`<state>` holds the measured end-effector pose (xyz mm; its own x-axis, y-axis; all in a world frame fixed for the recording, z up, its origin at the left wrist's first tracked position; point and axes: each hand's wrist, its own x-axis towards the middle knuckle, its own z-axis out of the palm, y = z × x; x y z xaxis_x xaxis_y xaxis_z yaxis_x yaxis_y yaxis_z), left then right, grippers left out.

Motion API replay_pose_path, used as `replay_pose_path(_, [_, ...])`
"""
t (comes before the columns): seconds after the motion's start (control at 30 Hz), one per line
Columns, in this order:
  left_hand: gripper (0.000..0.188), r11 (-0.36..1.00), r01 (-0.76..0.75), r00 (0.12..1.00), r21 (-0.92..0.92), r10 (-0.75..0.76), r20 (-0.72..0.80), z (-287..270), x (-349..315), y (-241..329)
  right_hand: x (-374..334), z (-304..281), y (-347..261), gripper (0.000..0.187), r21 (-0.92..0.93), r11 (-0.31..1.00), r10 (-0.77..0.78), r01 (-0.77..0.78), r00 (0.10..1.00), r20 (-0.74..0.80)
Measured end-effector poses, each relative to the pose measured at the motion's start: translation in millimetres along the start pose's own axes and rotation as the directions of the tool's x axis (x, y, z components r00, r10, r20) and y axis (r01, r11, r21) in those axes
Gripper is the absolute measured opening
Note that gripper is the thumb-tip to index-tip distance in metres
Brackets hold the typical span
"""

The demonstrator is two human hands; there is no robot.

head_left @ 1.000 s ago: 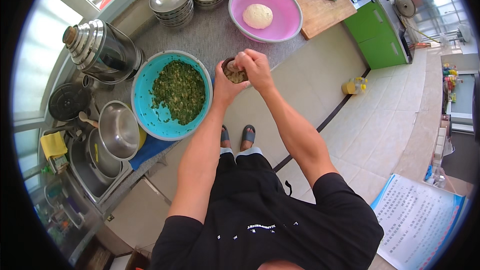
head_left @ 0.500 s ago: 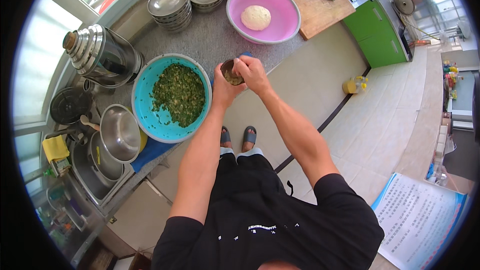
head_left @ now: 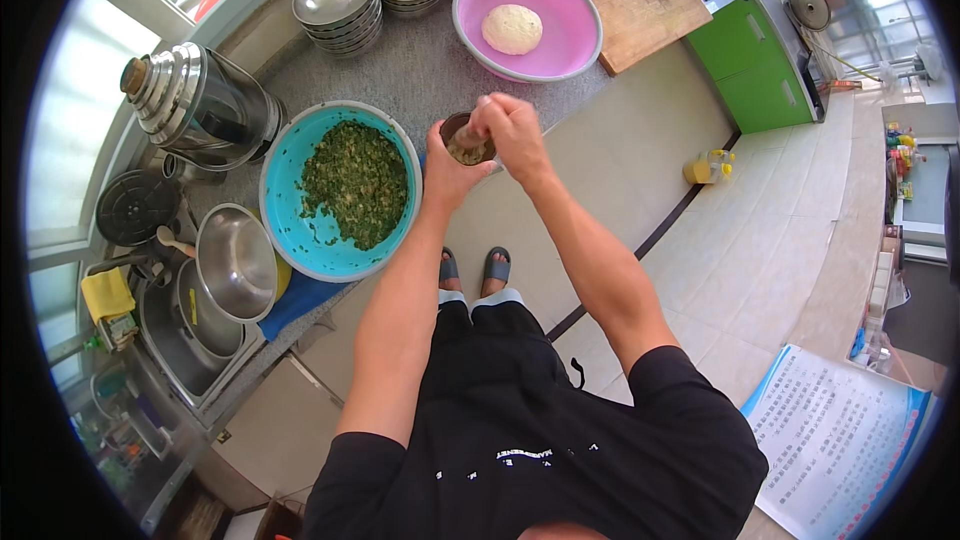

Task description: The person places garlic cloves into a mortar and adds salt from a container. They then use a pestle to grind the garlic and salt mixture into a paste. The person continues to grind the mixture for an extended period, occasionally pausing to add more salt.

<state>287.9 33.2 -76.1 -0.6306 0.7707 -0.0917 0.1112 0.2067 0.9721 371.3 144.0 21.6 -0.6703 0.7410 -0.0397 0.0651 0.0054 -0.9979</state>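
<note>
One round brown cup point(head_left: 455, 127) of pale bits point(head_left: 463, 154), wrapped in our left hand point(head_left: 453, 180) near the grey speckled desk point(head_left: 420, 65) edge, our right hand point(head_left: 508, 140) above, its grip's contents untellable, tilting risking spillage

The left arm point(head_left: 392, 325) reaches forward, slightly bent, and the left hand point(head_left: 453, 178) curves in a cupped grip, fingers along its far left side, thumb extended to the right. The right arm point(head_left: 592, 255) slants inward from an elbow held out to the side; the right hand point(head_left: 514, 143) sits raised just beside the left, fingers folded into what seems a fist, though its underside is hidden
</note>
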Motion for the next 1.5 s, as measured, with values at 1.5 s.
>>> replay_pose_path(1.5, [0.105,1.000,-0.010,1.000,0.000,0.010,-0.009,0.1,-3.8,-9.3,-3.9,1.5,0.0,0.039,0.146,0.989,0.031,-0.022,0.998,-0.059])
